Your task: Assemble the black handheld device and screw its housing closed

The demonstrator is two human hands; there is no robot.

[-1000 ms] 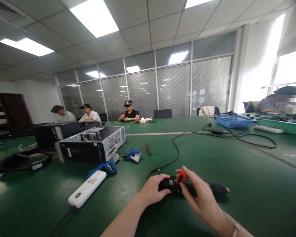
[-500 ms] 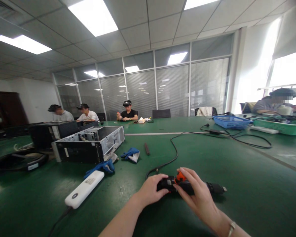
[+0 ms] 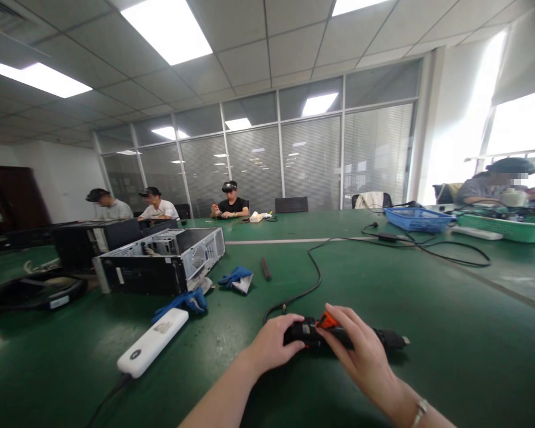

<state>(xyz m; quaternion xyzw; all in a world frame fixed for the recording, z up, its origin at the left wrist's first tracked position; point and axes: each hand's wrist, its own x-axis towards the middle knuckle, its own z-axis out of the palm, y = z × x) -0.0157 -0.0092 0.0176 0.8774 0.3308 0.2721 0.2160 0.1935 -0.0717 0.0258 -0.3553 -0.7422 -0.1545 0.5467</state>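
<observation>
A black corded electric screwdriver [image 3: 390, 339] lies on its side on the green table, its metal tip pointing right. My left hand [image 3: 274, 345] is wrapped round its rear end, where the cord comes out. Pinched between the thumb and fingers of my right hand [image 3: 361, 351] is a small orange piece [image 3: 327, 321] at the middle of the body. Whether that piece is attached to the screwdriver I cannot tell. The right hand hides part of the body behind its fingers.
Left stand an opened computer case [image 3: 145, 276], a white power strip [image 3: 154, 343] and blue gloves [image 3: 235, 278]. A brown bar [image 3: 266, 268] lies ahead. A black cord [image 3: 316, 267] runs toward a blue basket [image 3: 419, 220] and green basket [image 3: 508, 229]. Several people sit around the table.
My right hand has shifted slightly, and the orange piece is tilted a little differently between its fingers. The left hand and the screwdriver have stayed in place.
</observation>
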